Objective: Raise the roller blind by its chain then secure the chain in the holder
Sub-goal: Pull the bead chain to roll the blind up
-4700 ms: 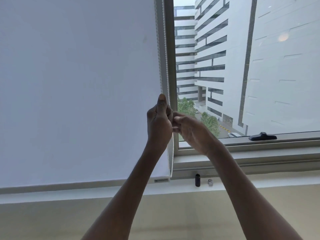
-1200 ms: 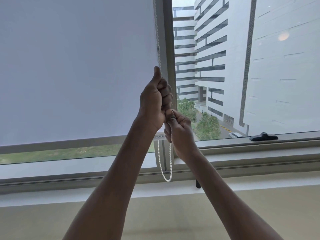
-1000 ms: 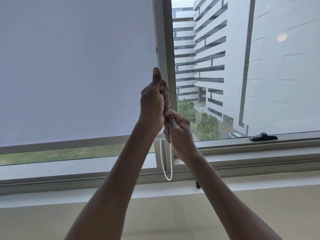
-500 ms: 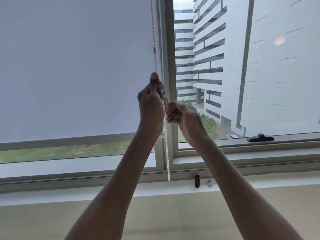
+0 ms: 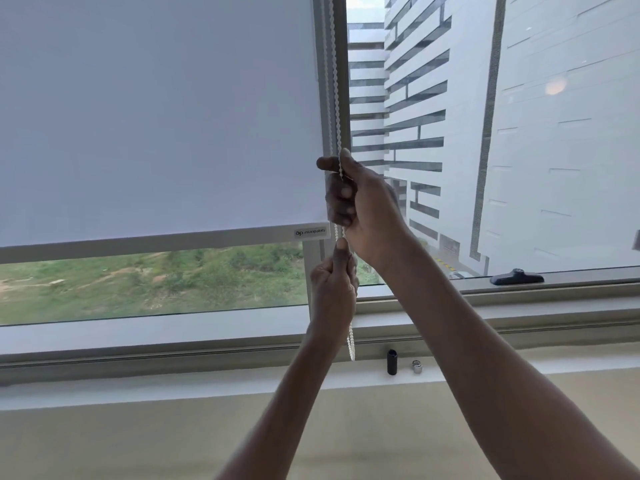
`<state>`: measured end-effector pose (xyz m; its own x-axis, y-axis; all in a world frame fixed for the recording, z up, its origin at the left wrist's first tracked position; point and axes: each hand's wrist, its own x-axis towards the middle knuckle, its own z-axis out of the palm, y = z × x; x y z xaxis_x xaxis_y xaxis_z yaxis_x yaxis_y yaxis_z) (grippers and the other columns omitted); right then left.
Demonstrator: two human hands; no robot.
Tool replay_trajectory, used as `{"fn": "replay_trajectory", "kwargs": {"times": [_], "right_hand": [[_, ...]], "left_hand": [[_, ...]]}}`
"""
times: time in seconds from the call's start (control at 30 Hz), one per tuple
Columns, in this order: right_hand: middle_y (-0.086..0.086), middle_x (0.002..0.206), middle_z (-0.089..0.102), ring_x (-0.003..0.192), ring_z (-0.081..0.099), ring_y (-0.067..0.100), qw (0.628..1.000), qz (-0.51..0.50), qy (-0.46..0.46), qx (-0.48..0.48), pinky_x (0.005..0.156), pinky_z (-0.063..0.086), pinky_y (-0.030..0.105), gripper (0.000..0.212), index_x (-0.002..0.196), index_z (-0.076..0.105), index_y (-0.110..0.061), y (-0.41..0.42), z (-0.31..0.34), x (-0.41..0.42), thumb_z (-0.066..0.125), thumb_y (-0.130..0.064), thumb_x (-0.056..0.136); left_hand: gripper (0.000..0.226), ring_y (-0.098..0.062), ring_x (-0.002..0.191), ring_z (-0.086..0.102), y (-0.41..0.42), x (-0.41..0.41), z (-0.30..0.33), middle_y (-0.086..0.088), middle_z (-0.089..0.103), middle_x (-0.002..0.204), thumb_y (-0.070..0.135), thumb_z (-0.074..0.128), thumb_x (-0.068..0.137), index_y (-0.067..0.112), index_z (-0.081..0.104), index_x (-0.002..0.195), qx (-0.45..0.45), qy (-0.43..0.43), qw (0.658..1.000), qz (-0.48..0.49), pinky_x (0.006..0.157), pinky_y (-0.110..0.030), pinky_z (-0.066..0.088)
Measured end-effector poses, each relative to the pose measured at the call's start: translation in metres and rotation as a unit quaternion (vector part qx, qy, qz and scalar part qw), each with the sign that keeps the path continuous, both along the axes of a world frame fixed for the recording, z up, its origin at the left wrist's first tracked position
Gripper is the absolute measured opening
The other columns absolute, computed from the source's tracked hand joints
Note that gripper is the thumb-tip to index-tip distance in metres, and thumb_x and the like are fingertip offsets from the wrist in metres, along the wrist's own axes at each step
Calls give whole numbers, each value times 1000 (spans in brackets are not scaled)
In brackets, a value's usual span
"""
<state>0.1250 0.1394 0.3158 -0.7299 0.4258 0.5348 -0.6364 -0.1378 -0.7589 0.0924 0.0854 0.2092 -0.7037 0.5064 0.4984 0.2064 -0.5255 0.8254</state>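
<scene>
The white roller blind covers the left pane, its bottom bar hanging well above the sill with grass showing below. A white bead chain runs down the frame at the blind's right edge, its loop end dangling near the sill. My right hand grips the chain up high, level with the blind's lower part. My left hand pinches the chain just underneath, below the bottom bar. No chain holder is recognisable.
A small black cylinder and a small silver piece stand on the white sill. A black window handle sits on the right pane's lower frame. White buildings fill the view outside.
My hands have swapped heights: the right one now grips the chain above, the left has dropped below it. The blind's bottom bar is higher than 4.7 s ago.
</scene>
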Motion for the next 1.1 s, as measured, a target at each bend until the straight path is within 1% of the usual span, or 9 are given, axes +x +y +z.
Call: {"fn": "replay_trajectory", "kwargs": {"times": [0.2, 0.5, 0.57, 0.63, 0.67, 0.73, 0.93, 1.03, 1.1], "right_hand": [[-10, 44, 26, 35, 14, 6, 999, -8, 39, -20, 36, 13, 15, 41, 70, 61, -18, -1, -1, -6, 43, -34, 103], [-8, 43, 31, 35, 22, 6, 981, -159, 98, 54, 38, 19, 15, 42, 60, 51, -21, -10, -18, -8, 46, -29, 101], [-5, 43, 35, 35, 28, 8, 973, -202, 78, 77, 39, 23, 20, 41, 61, 50, -18, -9, -39, -11, 46, -28, 101], [-3, 44, 41, 37, 36, 12, 971, -217, 61, 75, 40, 29, 26, 41, 61, 51, -16, -7, -64, -15, 45, -24, 102], [-2, 46, 44, 39, 38, 11, 972, -217, 51, 75, 42, 31, 27, 41, 61, 51, -16, -6, -75, -17, 45, -25, 101], [-6, 47, 44, 42, 36, 8, 971, -220, 28, 84, 44, 27, 27, 40, 60, 52, -20, -6, -90, -21, 46, -30, 98], [-7, 50, 37, 46, 28, 9, 974, -206, 12, 99, 44, 23, 27, 38, 66, 51, -12, -1, -95, -28, 45, -24, 101], [-10, 48, 35, 41, 26, 4, 981, -177, 12, 84, 39, 22, 20, 38, 68, 52, -11, 0, -95, -28, 43, -20, 103], [-10, 47, 34, 40, 25, 4, 982, -169, 20, 81, 39, 22, 19, 38, 65, 50, -15, -1, -95, -29, 43, -21, 103]], "left_hand": [[52, -9, 39, 20, 2, -1, -2, 7, 26, 45, 37, 43, 102, 25, 39, 52, 8, 1, 1000, -12, 40, -27, 14], [52, -4, 40, 26, 6, -10, -4, 7, 33, 44, 32, 28, 106, 16, 39, 58, -10, 13, 999, -42, 44, -22, 21], [54, -4, 49, 42, 4, -18, -4, 6, 48, 52, 40, 20, 104, 15, 50, 66, -15, -2, 998, -61, 55, -28, 32], [61, -6, 80, 64, 2, -30, 5, -2, 70, 83, 45, 13, 104, 12, 64, 92, 7, -39, 992, -118, 76, -28, 47], [64, -10, 96, 67, 0, -34, 13, -6, 73, 98, 47, 12, 103, 10, 64, 105, 24, -64, 987, -143, 85, -26, 49], [70, -17, 98, 67, -4, -40, 33, -9, 73, 101, 53, 13, 102, 3, 60, 115, 48, -94, 978, -179, 89, -27, 50], [75, -16, 79, 65, -13, -39, 100, -2, 73, 95, 62, 12, 98, 8, 61, 117, 7, 1, 977, -215, 67, -26, 49], [71, -9, 57, 44, -10, -34, 124, 5, 58, 72, 67, 19, 96, 14, 65, 103, 1, 3, 974, -226, 51, -26, 26], [59, -8, 48, 21, -6, -29, 128, 9, 37, 56, 66, 28, 96, 21, 58, 74, 10, -32, 978, -208, 47, -26, 11]]}}
